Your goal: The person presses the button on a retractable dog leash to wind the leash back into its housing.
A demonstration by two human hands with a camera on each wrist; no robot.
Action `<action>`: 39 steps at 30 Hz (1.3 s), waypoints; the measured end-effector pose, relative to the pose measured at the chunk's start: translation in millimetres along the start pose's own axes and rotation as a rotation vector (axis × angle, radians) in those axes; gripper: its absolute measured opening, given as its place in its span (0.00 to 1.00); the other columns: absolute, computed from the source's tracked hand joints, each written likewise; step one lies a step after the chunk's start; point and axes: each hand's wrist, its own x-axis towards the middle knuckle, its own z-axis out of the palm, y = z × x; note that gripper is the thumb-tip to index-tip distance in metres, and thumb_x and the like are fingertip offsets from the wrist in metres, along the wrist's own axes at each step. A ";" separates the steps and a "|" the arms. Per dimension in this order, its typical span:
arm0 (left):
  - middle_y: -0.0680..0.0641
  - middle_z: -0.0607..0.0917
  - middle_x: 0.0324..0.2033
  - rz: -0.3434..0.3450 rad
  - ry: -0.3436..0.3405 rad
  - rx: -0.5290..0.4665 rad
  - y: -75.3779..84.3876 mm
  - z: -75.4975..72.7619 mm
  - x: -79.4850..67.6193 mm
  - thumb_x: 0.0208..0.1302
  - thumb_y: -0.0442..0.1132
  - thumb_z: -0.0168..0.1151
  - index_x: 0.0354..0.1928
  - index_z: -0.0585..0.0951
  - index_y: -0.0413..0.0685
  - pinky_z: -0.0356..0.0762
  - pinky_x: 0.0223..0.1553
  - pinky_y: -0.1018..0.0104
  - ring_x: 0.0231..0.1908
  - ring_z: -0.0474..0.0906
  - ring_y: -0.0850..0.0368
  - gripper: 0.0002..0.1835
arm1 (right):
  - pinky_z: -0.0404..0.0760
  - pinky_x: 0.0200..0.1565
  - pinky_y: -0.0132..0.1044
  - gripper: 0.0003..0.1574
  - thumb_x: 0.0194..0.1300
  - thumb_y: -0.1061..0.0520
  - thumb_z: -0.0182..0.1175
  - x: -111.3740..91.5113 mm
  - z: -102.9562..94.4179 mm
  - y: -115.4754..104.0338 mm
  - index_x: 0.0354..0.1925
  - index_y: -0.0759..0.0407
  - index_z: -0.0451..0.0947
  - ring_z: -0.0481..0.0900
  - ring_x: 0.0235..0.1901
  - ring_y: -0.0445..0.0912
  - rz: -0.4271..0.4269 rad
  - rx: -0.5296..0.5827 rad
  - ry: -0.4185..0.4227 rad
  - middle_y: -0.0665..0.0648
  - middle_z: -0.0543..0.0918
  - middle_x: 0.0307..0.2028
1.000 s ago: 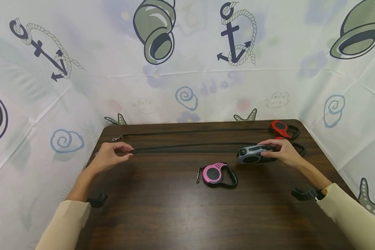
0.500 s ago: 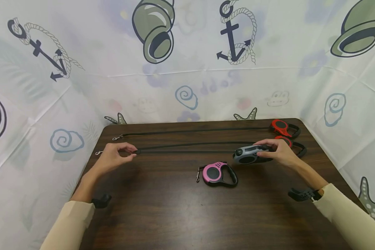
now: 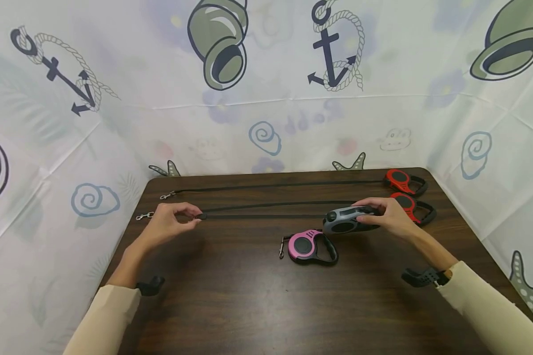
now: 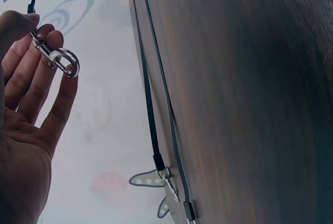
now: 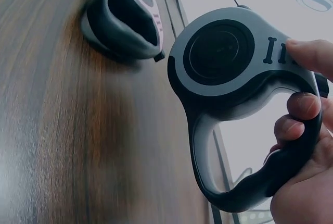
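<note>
My right hand (image 3: 388, 214) holds a grey and black retractable dog leash (image 3: 344, 220) by its looped handle, above the table right of centre. In the right wrist view fingers (image 5: 291, 127) curl through the handle and the thumb lies on the casing. My left hand (image 3: 171, 224) pinches the black strap end (image 3: 202, 216) of this leash at the left. Its metal snap hook (image 4: 63, 60) lies against the fingers in the left wrist view. The thin cord (image 3: 266, 216) runs straight between both hands. Below it a pink and black retractable leash (image 3: 303, 245) lies on the table.
Two red and black leashes lie at the back right: a far one (image 3: 399, 179) and a nearer one (image 3: 406, 203). Their cords stretch left to metal hooks, one far (image 3: 168, 195) and one nearer (image 3: 144, 216). A patterned cloth (image 3: 284, 128) surrounds the dark wooden table (image 3: 266, 305).
My hands have come closer together, the right one moving left with the grey leash and the left one moving right. The stretch of cord between them is shorter.
</note>
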 end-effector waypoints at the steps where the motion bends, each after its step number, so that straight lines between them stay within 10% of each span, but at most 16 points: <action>1: 0.53 0.92 0.36 0.001 0.000 -0.006 1.3 0.9 0.5 0.57 0.27 0.78 0.43 0.90 0.47 0.80 0.41 0.75 0.36 0.86 0.64 0.13 | 0.82 0.37 0.35 0.23 0.68 0.61 0.72 0.6 0.9 -0.9 0.59 0.64 0.84 0.82 0.36 0.46 0.001 -0.003 0.001 0.55 0.89 0.44; 8: 0.53 0.92 0.36 0.006 0.004 -0.039 10.4 7.7 3.2 0.57 0.27 0.78 0.43 0.90 0.47 0.86 0.40 0.62 0.36 0.87 0.65 0.13 | 0.83 0.39 0.35 0.23 0.67 0.61 0.72 3.6 7.0 -7.7 0.59 0.64 0.84 0.83 0.37 0.47 -0.012 0.003 -0.005 0.56 0.88 0.46; 39: 0.52 0.93 0.37 -0.019 -0.032 -0.180 44.0 35.8 12.7 0.59 0.28 0.77 0.43 0.90 0.46 0.87 0.40 0.67 0.36 0.89 0.61 0.11 | 0.84 0.38 0.35 0.23 0.65 0.62 0.74 14.3 45.1 -33.1 0.58 0.63 0.85 0.83 0.37 0.47 -0.065 0.091 -0.029 0.59 0.89 0.45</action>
